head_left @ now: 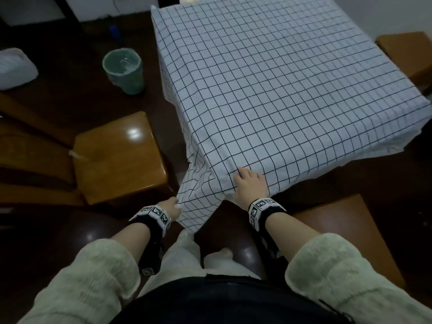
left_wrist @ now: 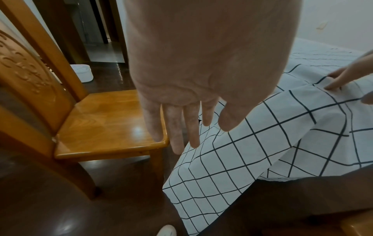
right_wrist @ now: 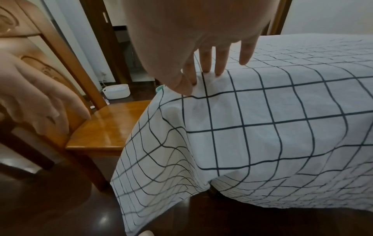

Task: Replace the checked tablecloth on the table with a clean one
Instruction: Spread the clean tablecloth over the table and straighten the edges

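Dark glossy floor (head_left: pixel 70 101), pale walls, a doorway visible from the wrist views. On the floor we note a green bin (head_left: pixel 122 70) left of the table and a white box (head_left: pixel 16 67) farther left. A wooden chair (head_left: pixel 117 157) stands just beside the table's near left corner; a wooden seat (head_left: pixel 346 230) sits at our right, another (head_left: pixel 406 57) at the far right. The tablecloth (head_left: pixel 268 90), white with a dark grid, covers the whole table top and hangs over every edge we can see, its near corner drooping in folds toward our legs. Our right hand (head_left: pixel 251 184) rests on that corner of the top, fingers (right_wrist: pixel 220 63) straight and slightly spread, tips pressing the cloth, thumb bunching a small pucker. Our left hand (head_left: pixel 171 208) is at the hanging corner's edge, fingers (left_wrist: pixel 175 127) straight and close together, touching the fabric; whether they hold it we cannot tell.
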